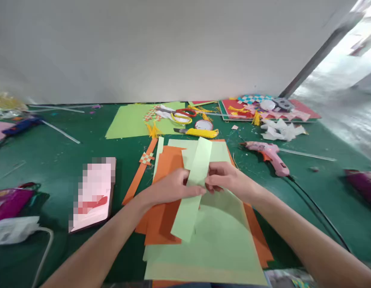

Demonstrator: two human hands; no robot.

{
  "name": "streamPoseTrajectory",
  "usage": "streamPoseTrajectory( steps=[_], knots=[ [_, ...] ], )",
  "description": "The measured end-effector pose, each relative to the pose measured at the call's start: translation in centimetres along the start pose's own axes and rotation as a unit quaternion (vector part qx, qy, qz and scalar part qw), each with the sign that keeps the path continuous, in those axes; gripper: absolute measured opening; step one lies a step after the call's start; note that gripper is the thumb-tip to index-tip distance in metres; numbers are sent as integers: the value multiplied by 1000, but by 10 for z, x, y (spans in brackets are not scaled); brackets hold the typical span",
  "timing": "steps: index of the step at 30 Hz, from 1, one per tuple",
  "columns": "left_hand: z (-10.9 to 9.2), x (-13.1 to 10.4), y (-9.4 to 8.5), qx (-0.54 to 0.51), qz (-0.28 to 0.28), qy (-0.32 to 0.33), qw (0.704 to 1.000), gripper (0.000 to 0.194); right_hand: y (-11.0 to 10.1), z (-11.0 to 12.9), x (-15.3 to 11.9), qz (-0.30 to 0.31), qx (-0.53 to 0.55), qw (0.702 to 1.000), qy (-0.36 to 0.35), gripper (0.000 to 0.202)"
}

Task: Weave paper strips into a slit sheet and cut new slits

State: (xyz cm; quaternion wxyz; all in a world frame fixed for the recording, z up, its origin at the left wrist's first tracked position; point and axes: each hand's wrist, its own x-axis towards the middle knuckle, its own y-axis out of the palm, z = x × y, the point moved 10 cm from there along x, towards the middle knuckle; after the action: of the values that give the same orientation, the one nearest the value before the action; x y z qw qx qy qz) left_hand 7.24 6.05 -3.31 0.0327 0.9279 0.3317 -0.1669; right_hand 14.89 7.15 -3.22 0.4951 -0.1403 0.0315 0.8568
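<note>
A long pale green paper strip [190, 212] is held tilted above a stack of sheets. My left hand [176, 186] grips it, thumb across the front and fingers behind. On the strip's right edge, my right hand [223, 180] has its fingers curled and pinched. Beneath lie pale green paper sheets [227, 248] and orange paper pieces [164, 224]. To the left of the stack rests an orange strip [137, 178] with a small woven orange-and-white square [146, 159] on it. A narrow pale green strip [158, 154] lies beside it.
Behind the stack are a yellow utility knife [202, 133], scissors [181, 115] and a green sheet [122, 122]. A pink glue gun [271, 154] with a black cord lies right. At left are a phone [94, 192] and a white plug [16, 230]. A grey wall [143, 48] bounds the back.
</note>
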Motion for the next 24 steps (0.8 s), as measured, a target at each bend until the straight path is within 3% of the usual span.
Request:
streamPoseTrajectory(
  steps=[6, 14, 24],
  knots=[
    [-5, -4, 10, -3, 44, -5, 999, 24, -3, -3, 2, -15, -8, 1000, 8, 7],
    [1, -7, 18, 5, 99, -37, 994, 22, -40, 6, -1, -61, -26, 997, -24, 11],
    [1, -11, 23, 43, 130, -40, 990, 29, -68, 23, -8, -89, -82, 990, -70, 11]
  ],
)
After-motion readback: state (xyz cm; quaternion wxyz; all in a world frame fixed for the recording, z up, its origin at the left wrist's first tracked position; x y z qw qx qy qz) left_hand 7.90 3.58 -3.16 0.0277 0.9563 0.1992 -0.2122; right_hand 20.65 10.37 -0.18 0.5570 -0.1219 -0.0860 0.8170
